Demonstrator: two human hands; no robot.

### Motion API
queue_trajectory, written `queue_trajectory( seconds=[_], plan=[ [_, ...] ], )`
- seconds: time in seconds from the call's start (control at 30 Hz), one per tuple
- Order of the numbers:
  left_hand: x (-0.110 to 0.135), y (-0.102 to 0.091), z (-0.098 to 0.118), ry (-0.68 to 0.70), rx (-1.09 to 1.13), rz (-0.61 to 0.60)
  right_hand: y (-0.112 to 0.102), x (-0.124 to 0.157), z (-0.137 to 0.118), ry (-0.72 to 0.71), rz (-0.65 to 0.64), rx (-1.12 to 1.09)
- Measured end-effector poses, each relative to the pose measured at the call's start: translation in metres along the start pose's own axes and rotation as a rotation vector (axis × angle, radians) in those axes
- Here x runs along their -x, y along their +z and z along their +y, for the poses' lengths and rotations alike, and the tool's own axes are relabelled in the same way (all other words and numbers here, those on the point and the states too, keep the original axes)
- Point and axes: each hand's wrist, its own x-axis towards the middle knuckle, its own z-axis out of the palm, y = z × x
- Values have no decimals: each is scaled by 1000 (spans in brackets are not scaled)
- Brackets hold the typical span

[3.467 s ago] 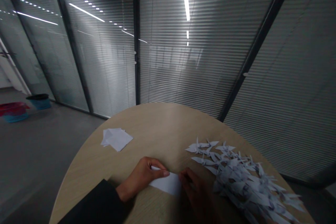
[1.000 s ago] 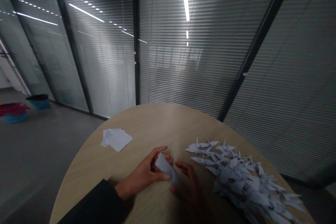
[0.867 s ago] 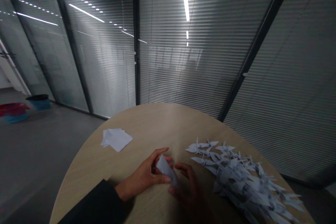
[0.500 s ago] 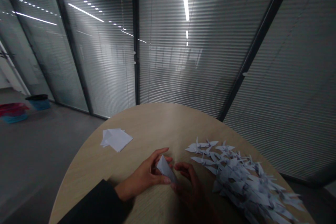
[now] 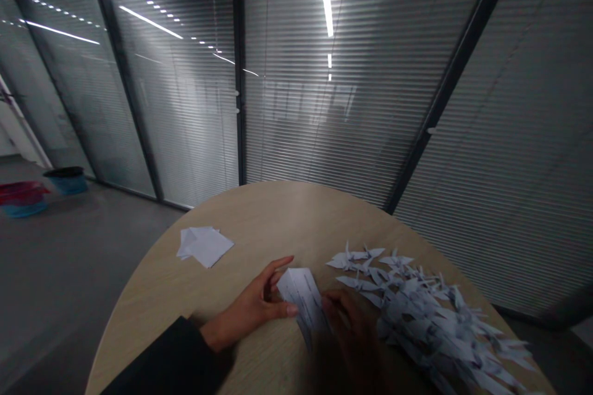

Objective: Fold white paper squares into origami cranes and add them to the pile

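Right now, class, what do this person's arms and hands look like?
On the left is a plain, dark long sleeve. The left hand is bare, with no glove or ring showing. The right hand also looks ungloved; shadow hides any sleeve there.

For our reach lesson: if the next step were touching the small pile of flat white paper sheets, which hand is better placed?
Probably the left hand: it is nearer the pile, while the right hand is beside the folded white paper cranes.

Dim overall, light streaks across blinds [image 5: 319, 105]
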Motion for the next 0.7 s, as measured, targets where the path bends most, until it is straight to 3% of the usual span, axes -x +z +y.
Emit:
queue_trajectory(
  seconds=[0.27,0.4,0.7],
  plan=[
    [9,5,16,-50,159,43,10,-5,12,15,-12,-24],
    [8,5,15,-64,302,43,9,-5,11,9,-7,-26],
    [5,5,13,-109,380,89,4,-9,1,15,32,-4]
  ],
)
